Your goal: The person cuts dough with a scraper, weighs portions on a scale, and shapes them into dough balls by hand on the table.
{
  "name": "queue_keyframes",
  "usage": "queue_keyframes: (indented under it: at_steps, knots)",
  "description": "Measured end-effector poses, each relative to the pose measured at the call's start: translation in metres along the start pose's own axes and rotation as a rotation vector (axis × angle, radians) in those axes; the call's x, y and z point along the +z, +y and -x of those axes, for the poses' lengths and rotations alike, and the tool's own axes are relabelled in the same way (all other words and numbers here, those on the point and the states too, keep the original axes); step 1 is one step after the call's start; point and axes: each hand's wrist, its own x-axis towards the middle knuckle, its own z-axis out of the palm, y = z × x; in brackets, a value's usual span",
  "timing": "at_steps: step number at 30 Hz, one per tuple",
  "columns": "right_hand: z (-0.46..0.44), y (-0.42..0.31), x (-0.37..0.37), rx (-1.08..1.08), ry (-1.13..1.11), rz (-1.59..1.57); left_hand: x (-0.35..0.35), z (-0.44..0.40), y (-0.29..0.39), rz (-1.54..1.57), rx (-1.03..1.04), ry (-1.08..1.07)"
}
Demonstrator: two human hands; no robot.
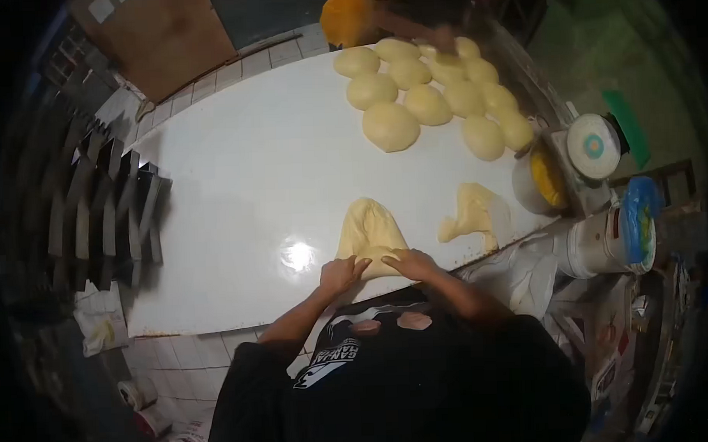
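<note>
A flattened piece of pale yellow dough (369, 223) lies at the front edge of the white table, its near side folded over toward the middle. My left hand (342, 273) grips the fold at its left end, fingers curled and thumb pointing inward. At the right end, my right hand (412, 265) holds the same fold with its thumb on top. Both thumbs almost meet over the dough. To the right sits a thin, ragged dough scrap (474, 214), apart from my hands.
Several rounded dough balls (390, 126) cluster at the far right of the table (236, 186). Stacked dark metal pans (108, 206) stand at the left. A pot (533, 182), a dial scale (593, 146) and a bucket (585, 248) line the right. Another person's blurred hand (443, 40) is over the far dough balls.
</note>
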Motion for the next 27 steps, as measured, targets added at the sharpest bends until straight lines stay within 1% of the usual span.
queue_keyframes:
  at_steps: [1, 2, 3, 4, 5, 6, 7, 8, 9, 10, 11, 12, 13, 14, 15, 17, 18, 19, 20, 21, 23, 25, 26, 27]
  knots:
    - [0.027, -0.024, 0.017, 0.175, -0.016, -0.180, -0.034, 0.033, 0.025, 0.051, -0.169, -0.234]
    - [0.034, -0.046, -0.022, 0.177, -0.130, -0.193, -0.061, 0.024, 0.027, 0.125, -0.175, -0.386]
    - [-0.001, -0.018, -0.035, 0.159, -0.079, -0.172, -0.072, -0.012, 0.013, 0.106, -0.151, -0.337]
    - [-0.042, 0.027, -0.028, 0.139, -0.090, -0.214, -0.071, -0.043, -0.012, 0.280, -0.241, -0.136]
    - [-0.063, 0.053, -0.021, 0.125, -0.124, -0.267, -0.070, -0.056, -0.029, 0.461, -0.338, 0.044]
    - [-0.079, 0.060, -0.037, 0.220, 0.311, -0.337, -0.115, -0.069, -0.023, 0.662, -0.364, 0.109]
    - [-0.090, 0.059, -0.061, 0.201, 0.321, -0.332, -0.142, -0.081, -0.023, 0.760, -0.375, 0.154]
    - [-0.098, 0.052, -0.090, 0.127, 0.492, -0.082, -0.171, -0.092, -0.023, 0.858, -0.384, 0.200]
    - [-0.109, 0.047, -0.113, 0.055, 0.661, 0.165, -0.175, -0.106, -0.032, 0.582, -0.196, 0.518]
    - [-0.128, 0.041, -0.129, 0.039, 0.675, 0.161, -0.183, -0.116, -0.038, 0.286, -0.003, 0.812]
    - [-0.149, 0.035, -0.145, 0.066, 0.473, -0.107, -0.173, -0.116, -0.032, 0.660, -0.111, 0.803]
    - [-0.168, 0.028, -0.154, 0.092, 0.256, -0.372, -0.159, -0.105, -0.022, 0.776, -0.264, 0.772]
    - [-0.185, 0.021, -0.155, 0.079, 0.263, -0.380, -0.120, -0.099, -0.021, 0.956, -0.349, 0.823]
    - [-0.201, 0.013, -0.148, 0.022, 0.143, -0.412, -0.073, -0.085, -0.018, 1.019, -0.501, 0.771]
    - [-0.215, 0.003, -0.143, -0.041, 0.025, -0.440, -0.007, -0.070, -0.018, 1.111, -0.573, 0.672]
    - [-0.215, -0.017, -0.114, -0.107, 0.013, -0.375, 0.028, -0.058, 0.037, 1.272, -0.699, 0.547]
    - [-0.218, -0.026, -0.103, -0.108, 0.010, -0.383, 0.013, -0.064, 0.057, 1.398, -0.614, 0.562]
    - [-0.218, -0.032, -0.094, -0.077, -0.048, -0.353, 0.003, -0.082, 0.052, 1.399, -0.618, 0.556]
    - [-0.214, -0.035, -0.086, -0.041, -0.110, -0.317, -0.001, -0.101, 0.049, 1.711, -0.594, 0.580]
    - [-0.202, -0.043, -0.087, -0.026, -0.121, -0.308, -0.006, -0.114, 0.050, 2.031, -0.559, 0.600]
    - [-0.181, -0.064, -0.116, 0.026, -0.056, -0.330, -0.052, -0.119, 0.046, 2.264, -0.367, 0.382]
    - [-0.183, -0.059, -0.138, -0.111, 0.085, -0.358, -0.084, -0.127, 0.054, 2.115, -0.099, 0.486]
    - [-0.169, -0.072, -0.162, -0.130, 0.227, -0.367, -0.114, -0.129, 0.062, 1.942, -0.075, 0.564]
    - [-0.145, -0.096, -0.202, -0.152, 0.372, -0.370, -0.154, -0.133, 0.073, 1.769, -0.046, 0.636]
